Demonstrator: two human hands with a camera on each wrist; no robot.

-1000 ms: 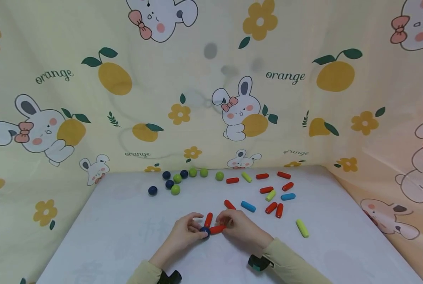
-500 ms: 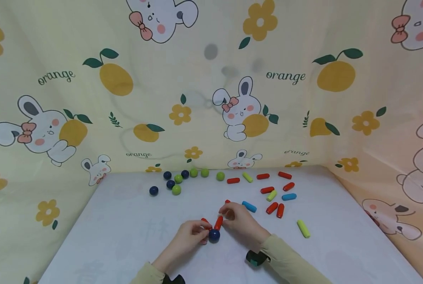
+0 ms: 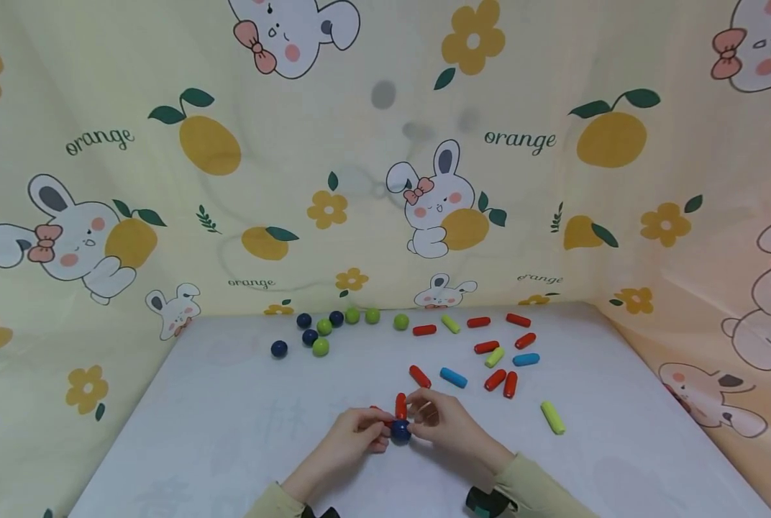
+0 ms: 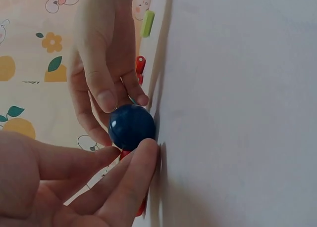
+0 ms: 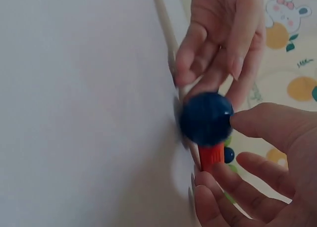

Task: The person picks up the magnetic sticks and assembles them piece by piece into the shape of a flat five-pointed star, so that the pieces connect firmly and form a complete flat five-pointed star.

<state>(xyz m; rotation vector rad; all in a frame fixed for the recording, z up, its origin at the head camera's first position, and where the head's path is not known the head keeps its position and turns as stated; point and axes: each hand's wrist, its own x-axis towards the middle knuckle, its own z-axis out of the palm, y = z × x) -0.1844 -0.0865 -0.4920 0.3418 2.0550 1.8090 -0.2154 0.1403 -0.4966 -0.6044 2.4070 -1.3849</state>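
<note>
A dark blue ball (image 3: 400, 432) lies between the hands, low over the white table, with two red sticks joined to it. One red stick (image 3: 401, 405) points away toward the back. The other leads left into the fingers of my left hand (image 3: 352, 437), which pinches it close to the ball and mostly hides it. The thumb of my right hand (image 3: 453, 429) presses the ball's side. Its other fingers curve around the far stick, seen below the ball (image 5: 208, 119) in the right wrist view. Whether every fingertip touches is unclear.
Several dark blue balls (image 3: 279, 349) and green balls (image 3: 321, 347) lie at the back left of the white table (image 3: 217, 432). To the right are several red sticks (image 3: 420, 376), blue sticks (image 3: 453, 378) and yellow-green sticks (image 3: 552, 417). A patterned cloth (image 3: 359, 244) hangs behind.
The ball with its two sticks has shifted right and turned. My left hand moved from the ball to one stick. The right hand's thumb moved from a stick onto the ball.
</note>
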